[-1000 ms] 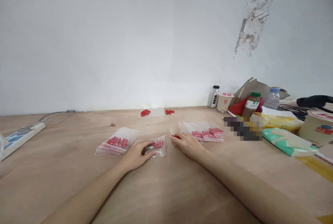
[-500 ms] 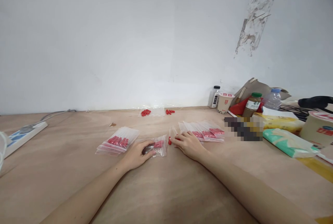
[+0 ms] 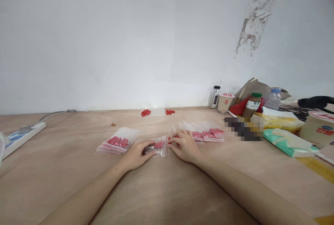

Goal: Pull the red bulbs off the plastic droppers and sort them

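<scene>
One clear zip bag (image 3: 161,145) w/ red contents lies mid-table (image 3: 156,190), L hand (image 3: 138,153) on it w/ thumb & fingers spread apart. R hand (image 3: 185,147) just beside, fingertips bent down at loose red pcs (image 3: 169,138), can't tell if pinching. Bag stack (image 3: 118,141) twd table's L edge, fanned bags (image 3: 207,133) right of R hand, two red clusters (image 3: 145,113) at far edge, cups (image 3: 225,103) nr far R corner.

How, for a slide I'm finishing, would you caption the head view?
Left hand on a clear bag, right hand at small red pieces; bags with red contents lie on either side.
</scene>
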### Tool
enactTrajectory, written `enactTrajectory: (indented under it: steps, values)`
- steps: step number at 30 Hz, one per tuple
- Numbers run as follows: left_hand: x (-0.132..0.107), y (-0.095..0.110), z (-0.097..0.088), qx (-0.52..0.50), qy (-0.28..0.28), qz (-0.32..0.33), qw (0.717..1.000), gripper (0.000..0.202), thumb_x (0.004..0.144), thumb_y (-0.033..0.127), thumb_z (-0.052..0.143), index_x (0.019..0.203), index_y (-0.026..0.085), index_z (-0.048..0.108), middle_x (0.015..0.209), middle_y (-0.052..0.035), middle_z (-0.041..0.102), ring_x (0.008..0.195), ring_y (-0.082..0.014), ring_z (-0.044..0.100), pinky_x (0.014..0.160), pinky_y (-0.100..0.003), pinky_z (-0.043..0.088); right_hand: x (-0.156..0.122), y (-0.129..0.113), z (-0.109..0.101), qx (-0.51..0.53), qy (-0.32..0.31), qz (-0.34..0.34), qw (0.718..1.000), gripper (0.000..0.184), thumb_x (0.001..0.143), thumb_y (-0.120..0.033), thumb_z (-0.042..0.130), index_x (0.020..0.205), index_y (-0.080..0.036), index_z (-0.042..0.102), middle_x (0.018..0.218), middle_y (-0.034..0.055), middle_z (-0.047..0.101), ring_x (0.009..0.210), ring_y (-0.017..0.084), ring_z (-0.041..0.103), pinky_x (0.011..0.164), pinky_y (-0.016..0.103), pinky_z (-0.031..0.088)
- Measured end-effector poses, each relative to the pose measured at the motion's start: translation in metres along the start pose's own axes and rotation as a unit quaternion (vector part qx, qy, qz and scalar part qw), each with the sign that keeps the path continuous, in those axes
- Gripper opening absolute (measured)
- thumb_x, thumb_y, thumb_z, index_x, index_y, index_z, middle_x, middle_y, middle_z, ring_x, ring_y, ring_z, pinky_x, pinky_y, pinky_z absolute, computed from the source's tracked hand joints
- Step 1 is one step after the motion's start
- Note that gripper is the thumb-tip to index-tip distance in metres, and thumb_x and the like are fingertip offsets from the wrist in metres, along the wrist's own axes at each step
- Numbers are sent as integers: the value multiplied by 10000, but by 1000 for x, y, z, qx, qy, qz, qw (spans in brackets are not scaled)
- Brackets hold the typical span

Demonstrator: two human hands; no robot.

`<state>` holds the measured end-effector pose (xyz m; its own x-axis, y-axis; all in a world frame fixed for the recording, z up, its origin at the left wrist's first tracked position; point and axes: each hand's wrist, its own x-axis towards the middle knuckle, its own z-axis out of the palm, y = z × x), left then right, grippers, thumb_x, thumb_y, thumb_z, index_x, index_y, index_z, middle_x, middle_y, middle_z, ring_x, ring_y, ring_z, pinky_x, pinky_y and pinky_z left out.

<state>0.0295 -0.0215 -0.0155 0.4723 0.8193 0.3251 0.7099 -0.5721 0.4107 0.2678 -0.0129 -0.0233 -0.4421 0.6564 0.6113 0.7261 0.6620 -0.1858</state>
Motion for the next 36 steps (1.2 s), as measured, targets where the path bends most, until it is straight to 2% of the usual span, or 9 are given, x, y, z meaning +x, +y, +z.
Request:
enactTrajectory:
  steps: [3,6,11,13,16,21,25,32,36]
  values:
    - [0,0,0,2,1,-1,1000,403,811,458,532,1149,245,585,1156,-46,619,1046,-228,567,913,-357,442,8,-9,4,5,-21,34,999,141,821,-311,561,873,-274,688,853,21,606,870,168,487,790,347,242]
    - [0,0,0,6,1,5,1000,410,806,454,540,1155,241,574,1158,-48,616,1048,-226,565,902,-354,449,15,-15,9,-9,-66,35,997,153,801,-352,579,867,-263,686,848,21,611,884,179,481,788,350,230]
    - [-2,0,-1,15,-1,7,1000,472,781,464,569,1189,229,550,1166,-60,610,1050,-233,565,912,-364,447,25,-21,12,-46,-103,26,993,329,736,-445,632,996,-243,634,977,41,606,947,207,479,789,349,244]
    - [-2,1,-2,15,-2,0,1000,486,774,468,573,1191,219,548,1179,-69,601,1061,-239,560,907,-367,452,28,-22,10,-54,-125,16,991,322,734,-455,628,959,-224,635,992,47,610,955,215,482,798,357,249]
    - [-2,1,-2,12,-5,-4,1000,502,767,476,578,1194,214,547,1185,-77,597,1064,-246,558,902,-374,457,32,-25,8,-58,-154,11,986,259,755,-419,602,866,-187,630,923,55,639,928,225,499,807,371,258]
    - [-2,0,-3,5,-11,2,1000,506,772,475,574,1201,210,543,1210,-84,581,1107,-253,534,949,-391,429,33,-25,10,-49,-161,8,986,219,744,-282,587,929,-166,604,908,72,653,903,233,518,795,374,281]
    - [-2,1,-4,-5,-10,6,1000,495,765,466,585,1190,214,551,1200,-81,588,1104,-257,537,956,-400,424,33,-24,11,-35,-166,0,986,162,731,-285,605,850,-175,620,870,68,652,898,234,525,817,389,282]
    - [-2,1,-3,10,-13,2,1000,473,786,456,561,1188,208,553,1194,-79,591,1087,-249,542,941,-387,429,30,-23,3,21,-152,28,988,125,721,-224,608,837,-180,612,806,26,655,840,183,565,816,359,338]
    - [-2,0,-2,6,-16,2,1000,484,793,471,548,1206,217,544,1194,-81,591,1064,-250,551,908,-379,450,25,-13,0,176,-149,49,972,140,715,-130,569,848,-165,593,791,2,654,712,108,579,657,231,409]
